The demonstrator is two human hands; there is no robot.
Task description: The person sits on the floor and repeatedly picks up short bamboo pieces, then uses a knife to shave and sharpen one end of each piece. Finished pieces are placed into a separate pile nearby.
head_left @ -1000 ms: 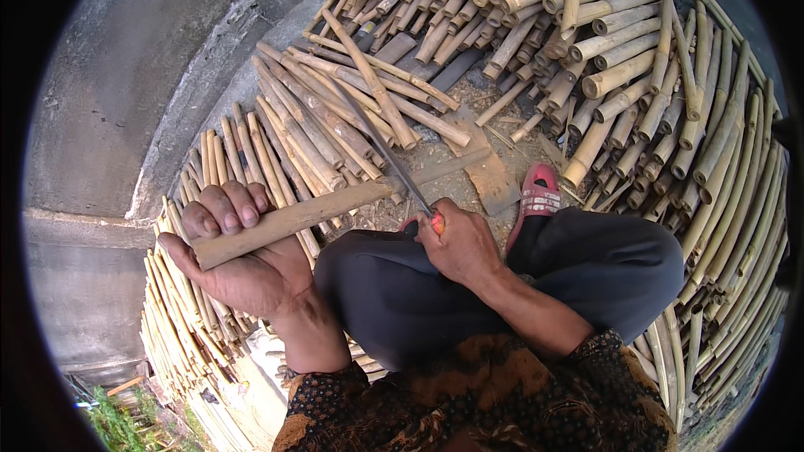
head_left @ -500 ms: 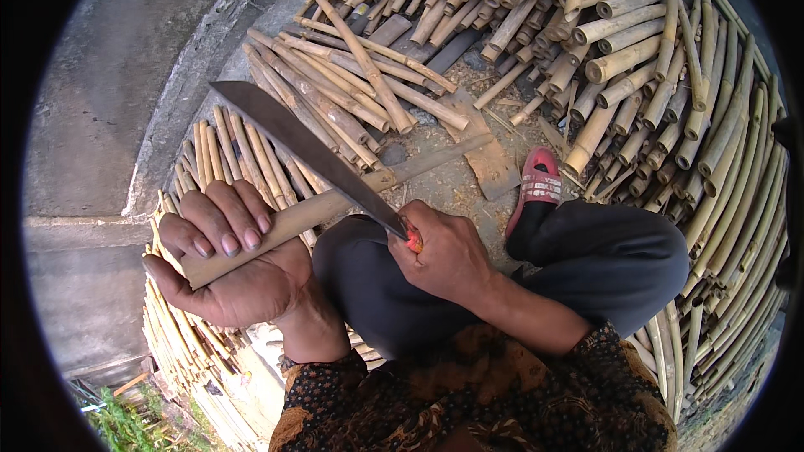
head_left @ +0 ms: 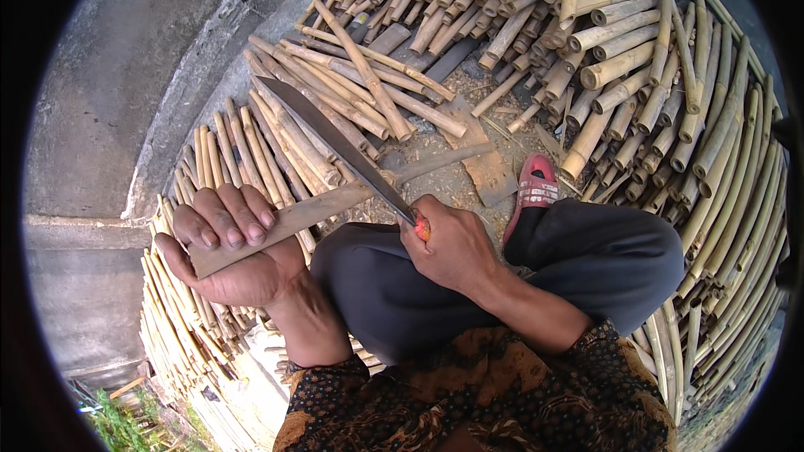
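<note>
My left hand (head_left: 261, 279) is turned palm up, its fingers curled over the near end of a flat bamboo slat (head_left: 311, 210). From there the slat runs away to the right, past my bent knee, its far end near the ground. In my right hand (head_left: 456, 244) is a machete (head_left: 335, 141) with a long dark blade, gripped by a handle that shows red at the front of the fist. The blade points up and left and crosses over the slat about midway. Whether its edge touches the slat I cannot tell.
Cut bamboo poles (head_left: 624, 46) are stacked high at the far right. Shorter bamboo pieces (head_left: 331, 88) lie ahead, and more (head_left: 188, 326) stand at the left by a concrete wall (head_left: 84, 151). A flat brown scrap (head_left: 488, 176) lies near my pink-sandalled foot (head_left: 536, 184).
The machete and my right hand have shifted slightly right, and the blade now points more steeply upward. My left hand has moved a little right with the slat's near end.
</note>
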